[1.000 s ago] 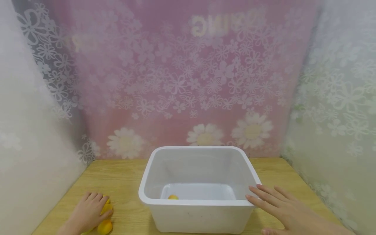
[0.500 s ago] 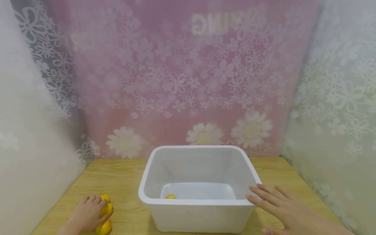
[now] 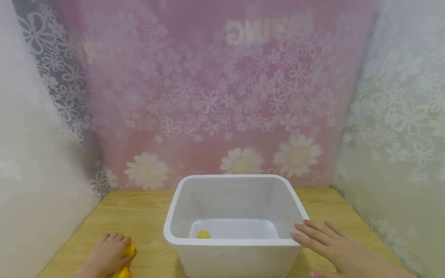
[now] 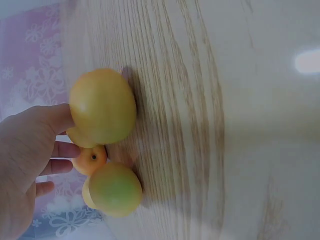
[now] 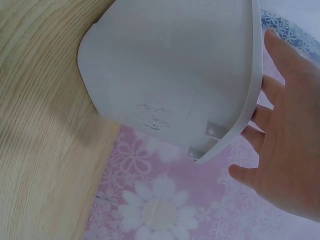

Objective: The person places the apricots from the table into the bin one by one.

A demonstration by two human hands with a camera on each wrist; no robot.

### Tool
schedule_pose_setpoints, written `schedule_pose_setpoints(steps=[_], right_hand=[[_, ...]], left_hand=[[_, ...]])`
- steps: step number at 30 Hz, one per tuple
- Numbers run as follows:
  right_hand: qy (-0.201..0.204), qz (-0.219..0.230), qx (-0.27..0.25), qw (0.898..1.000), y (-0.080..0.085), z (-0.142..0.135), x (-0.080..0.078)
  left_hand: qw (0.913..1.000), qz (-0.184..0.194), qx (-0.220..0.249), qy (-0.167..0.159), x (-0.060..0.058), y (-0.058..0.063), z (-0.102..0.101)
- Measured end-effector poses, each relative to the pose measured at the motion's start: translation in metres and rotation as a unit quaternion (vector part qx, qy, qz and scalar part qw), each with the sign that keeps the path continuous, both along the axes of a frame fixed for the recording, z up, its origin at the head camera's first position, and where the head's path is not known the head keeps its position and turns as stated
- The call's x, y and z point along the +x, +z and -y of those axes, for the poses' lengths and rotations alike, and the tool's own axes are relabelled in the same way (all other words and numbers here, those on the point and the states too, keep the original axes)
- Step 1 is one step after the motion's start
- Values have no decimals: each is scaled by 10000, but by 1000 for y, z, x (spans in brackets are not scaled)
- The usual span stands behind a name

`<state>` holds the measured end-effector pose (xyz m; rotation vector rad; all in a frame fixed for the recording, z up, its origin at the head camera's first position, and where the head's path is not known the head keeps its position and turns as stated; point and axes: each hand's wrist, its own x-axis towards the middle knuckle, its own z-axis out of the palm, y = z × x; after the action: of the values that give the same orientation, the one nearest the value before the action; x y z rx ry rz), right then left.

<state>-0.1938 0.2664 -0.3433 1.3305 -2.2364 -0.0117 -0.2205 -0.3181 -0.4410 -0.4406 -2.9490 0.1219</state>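
Observation:
My left hand (image 3: 107, 255) bends over a cluster of yellow round fruits at the table's left. One yellow fruit (image 3: 130, 250) shows between its thumb and fingers. In the left wrist view a large yellow fruit (image 4: 104, 106) is in front of the thumb, and an orange-coloured fruit (image 4: 92, 157) with a dark spot lies near the fingertips. Beside that is a yellow-green fruit (image 4: 116, 190). My right hand (image 3: 335, 247) rests spread, fingertips at the right front corner of a white plastic tub (image 3: 236, 242). Inside the tub lies a yellow fruit (image 3: 204, 234).
The tub stands mid-table on a wooden tabletop (image 3: 146, 210). A pink flowered curtain (image 3: 215, 96) hangs behind, and pale flowered sheets close off the left and right sides.
My left hand has shifted slightly to the right over the cluster, and the fruit between its thumb and fingers has moved with it. My right hand stays at the tub's rim.

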Motion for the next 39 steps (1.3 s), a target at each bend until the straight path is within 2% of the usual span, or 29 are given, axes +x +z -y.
schedule_pose_setpoints(steps=[9,15,19,22,29,39], right_hand=[[88,44,-211,9997,-2,0,-1],[72,7,-78,9999,-1,0,-1],[49,-64,-76,9999,-2,0,-1],[58,-113,-66,9999,-2,0,-1],[95,-86,-141,9998,-3,0,-2],[173,-141,-190,9996,-4,0,-5]], left_hand=[[9996,197,103,-174,-5,-2,-3],[9998,36,4,-185,-5,-4,-3],[9998,-168,77,-80,-5,0,-7],[9990,-435,109,-79,-5,7,-10],[9923,-1125,-191,-487,-8,23,-7],[9920,-1208,249,-258,-18,62,-12]])
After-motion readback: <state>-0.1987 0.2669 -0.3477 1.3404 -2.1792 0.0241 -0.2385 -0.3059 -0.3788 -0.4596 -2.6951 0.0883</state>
